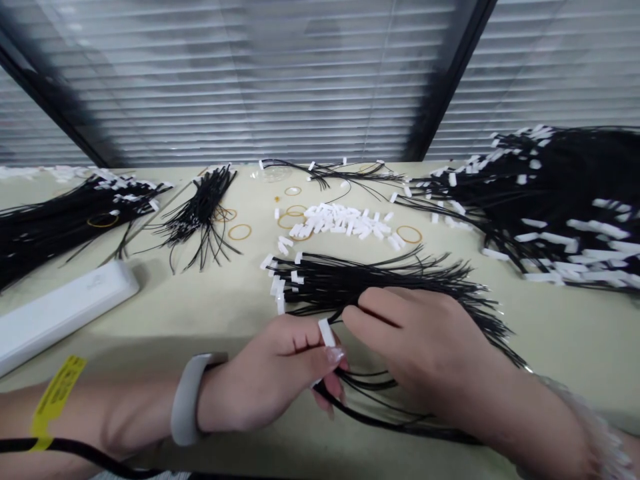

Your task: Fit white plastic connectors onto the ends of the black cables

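Observation:
My left hand (295, 370) is closed at the lower middle, pinching black wires (370, 383) between thumb and fingers. A white connector piece (327, 332) stands up at its fingertips. Just to the right, my right hand (420, 337) has its fingers curled, with a thin black wire at its fingertips, close to the white piece. Behind both hands lies a bundle of black wires (340, 277) with white pieces at its left ends. Further back sits a pile of small white pieces (345, 220).
More black wires with white ends lie at the right (560, 193) and left (60, 213). A smaller wire bundle (200, 207), rubber bands (240, 232) and a white elongated case (65, 310) are on the table (185, 320). Window blinds stand behind.

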`<state>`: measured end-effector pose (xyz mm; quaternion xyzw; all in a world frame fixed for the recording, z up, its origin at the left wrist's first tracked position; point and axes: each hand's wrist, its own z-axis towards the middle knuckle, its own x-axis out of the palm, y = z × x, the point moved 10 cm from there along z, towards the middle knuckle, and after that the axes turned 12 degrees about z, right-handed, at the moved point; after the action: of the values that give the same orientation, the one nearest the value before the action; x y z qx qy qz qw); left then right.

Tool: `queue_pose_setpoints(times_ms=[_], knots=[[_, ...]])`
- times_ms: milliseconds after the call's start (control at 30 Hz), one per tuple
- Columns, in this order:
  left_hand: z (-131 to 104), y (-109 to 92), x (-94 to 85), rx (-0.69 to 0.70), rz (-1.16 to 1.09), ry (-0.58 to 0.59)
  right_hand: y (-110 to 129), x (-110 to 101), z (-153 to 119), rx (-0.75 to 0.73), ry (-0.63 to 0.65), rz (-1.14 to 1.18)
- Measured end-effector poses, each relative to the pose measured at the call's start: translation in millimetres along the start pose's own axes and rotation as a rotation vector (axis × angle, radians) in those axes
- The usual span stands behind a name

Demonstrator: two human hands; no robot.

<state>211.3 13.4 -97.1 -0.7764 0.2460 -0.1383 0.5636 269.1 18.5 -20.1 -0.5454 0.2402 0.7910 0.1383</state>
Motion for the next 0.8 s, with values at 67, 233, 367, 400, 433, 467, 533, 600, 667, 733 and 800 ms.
queue_pose_setpoints(times_ms=[67, 233, 367, 400, 433, 467, 533, 600, 667, 733, 800], knots=[[0.3, 0.4, 0.4, 0.000, -0.001, 0.002, 2.4, -0.2, -0.4, -0.019, -0.003, -0.026], [0.1, -2.2, 1.6, 0.012, 0.037, 0.015, 12.4, 0.4, -1.1, -0.097, -0.028, -0.045], [0.4, -0.8, 0.0, 0.005, -0.029, 0.003, 8.2, -2.0, 2.2, -0.053, -0.071, -0.018], [0.9, 0.0, -2.0, 0.001, -0.053, -0.015, 6.7, -5.9, 3.0, -0.044, -0.096, -0.001], [1.5, 0.8, -4.5, -0.002, -0.073, -0.038, 5.3, -13.2, 3.2, -0.036, -0.145, 0.009], [2.3, 1.3, -7.2, -0.003, -0.091, -0.065, 4.1, -23.8, 2.3, -0.029, -0.218, 0.013], [4.1, 1.9, -12.9, -0.001, -0.119, -0.119, 1.4, -48.9, -3.8, -0.008, -0.390, 0.020], [5.8, 2.0, -17.8, 0.015, -0.147, -0.163, -1.4, -59.4, -8.4, 0.017, -0.419, 0.073], [6.9, 2.6, -21.9, 0.040, -0.175, -0.197, -3.9, -44.0, -7.0, 0.050, -0.228, 0.139], [6.9, 4.5, -25.7, 0.058, -0.194, -0.225, -6.3, -20.3, -8.8, 0.090, -0.022, 0.136], [5.9, 6.5, -29.1, 0.066, -0.199, -0.253, -8.5, -7.5, -11.6, 0.098, 0.048, 0.071]])
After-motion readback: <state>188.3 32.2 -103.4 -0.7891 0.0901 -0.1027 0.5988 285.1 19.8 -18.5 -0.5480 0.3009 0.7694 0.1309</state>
